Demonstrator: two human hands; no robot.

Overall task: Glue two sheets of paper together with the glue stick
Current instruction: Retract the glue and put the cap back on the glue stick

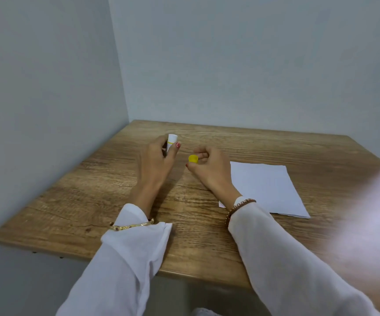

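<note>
Glue stick (171, 142): held in left hand (156, 165), fingers and thumb curled round its white tube, above the table's far left part. Upper end pokes out past the fingers, uncapped; lower half hidden behind the hand, label too small to read. Whether any glue is wound out, cannot tell.

Cap (193, 158): yellow, pinched at the fingertips of right hand (209, 169), the other fingers curled in. It is clear of the stick, just to its right, with a gap between the two hands. Inside of the cap faces away; not visible.

Paper (268, 190): white, flat on table (93, 197), right of the right hand. Near left corner hidden under the right wrist. A second edge shows along the near side, so likely two sheets stacked, but the count is hard to confirm.

Wrists: gold bangle (132, 226) on the left, brown bead bracelet (238, 207) on the right, both over white sleeves (125, 258).

Right side of view: pale blurred smear (376, 213) over the table's corner; cannot make out what it is. Table sits in a corner of grey walls (47, 87).
</note>
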